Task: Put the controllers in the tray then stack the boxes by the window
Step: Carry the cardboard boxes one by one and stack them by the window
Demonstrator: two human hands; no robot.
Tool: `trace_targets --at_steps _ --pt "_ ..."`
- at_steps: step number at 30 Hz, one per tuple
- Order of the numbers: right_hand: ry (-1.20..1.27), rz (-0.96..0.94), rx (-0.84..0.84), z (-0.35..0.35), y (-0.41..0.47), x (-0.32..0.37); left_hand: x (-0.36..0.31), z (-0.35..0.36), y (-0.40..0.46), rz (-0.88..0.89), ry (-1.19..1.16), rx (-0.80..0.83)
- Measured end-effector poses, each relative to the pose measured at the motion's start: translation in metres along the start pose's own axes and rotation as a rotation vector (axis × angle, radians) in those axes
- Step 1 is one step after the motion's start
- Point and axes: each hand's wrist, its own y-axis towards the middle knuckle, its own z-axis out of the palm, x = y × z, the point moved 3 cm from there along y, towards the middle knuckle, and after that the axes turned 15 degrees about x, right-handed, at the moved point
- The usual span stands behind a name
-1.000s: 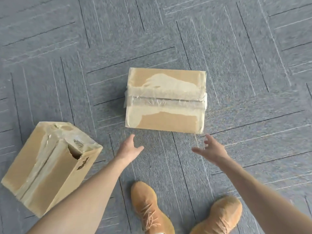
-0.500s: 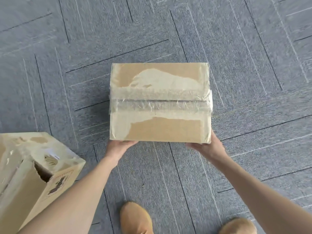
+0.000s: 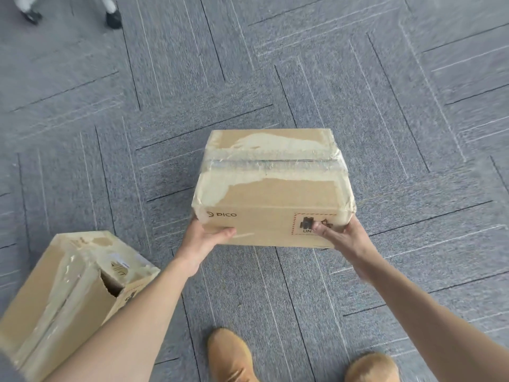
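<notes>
Nearest the camera: two tan boots (image 3: 232, 357) on the grey carpet (image 3: 358, 78), just short of the taped box (image 3: 272, 186), which is the landmark here. Both arms reach out to it. Left hand (image 3: 202, 244) is clamped on the box's near-left bottom corner, thumb across the near face under the PICO print, fingers hidden beneath. Right hand (image 3: 344, 238) grips the near-right corner, thumb pressed on the shipping label, remaining fingers wrapped round the side or under, can't see them. Change: a second ago both hands were open and short of the box, which lay flat on the floor; half a second ago they made contact; now the near face is visible and the box looks tipped up or just off the carpet, so the lift is starting. Can't confirm full clearance. Second box (image 3: 68, 293) sits to the near left of the taped one, well apart, torn open at one end, untouched. Far beyond the taped box, chair or stand feet (image 3: 113, 17). No controllers, tray or window in view, so I'd judge we're in the stacking phase, first carry.
</notes>
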Motion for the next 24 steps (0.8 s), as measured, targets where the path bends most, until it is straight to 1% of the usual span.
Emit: trace_targets --at_steps 3,6,10,16,19,24 --pt "0.024 -0.049 -0.028 -0.010 -0.030 0.043 -0.045 0.008 -0.023 0.000 -0.006 0.019" --pt "0.043 -0.096 -0.052 -0.026 -0.061 0.090 -0.099 0.016 -0.045 0.051 0.019 0.027" --pt "0.029 -0.137 -0.103 -0.052 -0.102 0.157 -0.187 0.028 -0.083 0.130 0.067 0.044" --pt "-0.017 -0.224 -0.200 -0.097 -0.191 0.288 -0.343 0.046 -0.156 0.237 0.196 0.080" --pt "-0.034 -0.285 -0.285 -0.123 -0.247 0.358 -0.427 0.059 -0.198 0.303 0.234 0.123" --pt "-0.064 -0.412 -0.423 -0.167 -0.356 0.477 -0.570 0.092 -0.291 0.435 0.290 0.151"
